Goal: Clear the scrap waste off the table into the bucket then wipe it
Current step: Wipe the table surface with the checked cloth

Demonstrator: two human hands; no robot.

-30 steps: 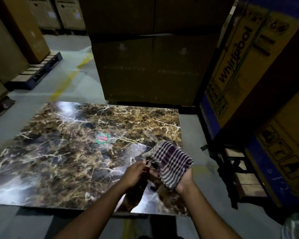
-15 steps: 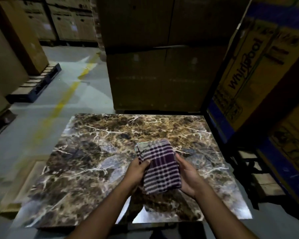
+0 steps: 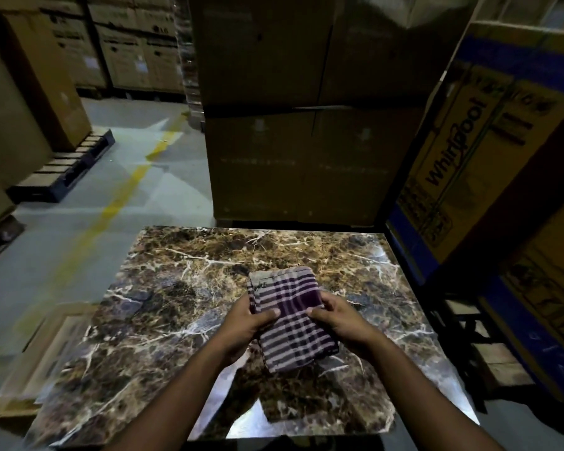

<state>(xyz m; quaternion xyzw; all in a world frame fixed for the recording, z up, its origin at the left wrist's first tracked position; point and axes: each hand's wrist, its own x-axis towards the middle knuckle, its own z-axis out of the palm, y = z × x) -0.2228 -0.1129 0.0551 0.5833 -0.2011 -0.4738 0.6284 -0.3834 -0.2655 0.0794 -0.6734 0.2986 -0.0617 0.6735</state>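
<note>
A folded purple-and-white checked cloth (image 3: pixel 292 315) is held over the middle of the glossy brown marble table (image 3: pixel 183 281). My left hand (image 3: pixel 246 328) grips its left edge, thumb on top. My right hand (image 3: pixel 341 320) grips the right edge, thumb pressed onto the fabric. No scrap and no bucket show in the view.
Tall cardboard boxes (image 3: pixel 306 109) stand right behind the table's far edge. A yellow and blue Whirlpool carton (image 3: pixel 489 141) leans close on the right, over a wooden pallet (image 3: pixel 489 356). Grey floor with a yellow line (image 3: pixel 111 206) lies to the left, with a flat cardboard piece (image 3: pixel 43 359).
The cloth went from bunched in my right hand to a neat fold held by both hands. My view swung toward the table's right part.
</note>
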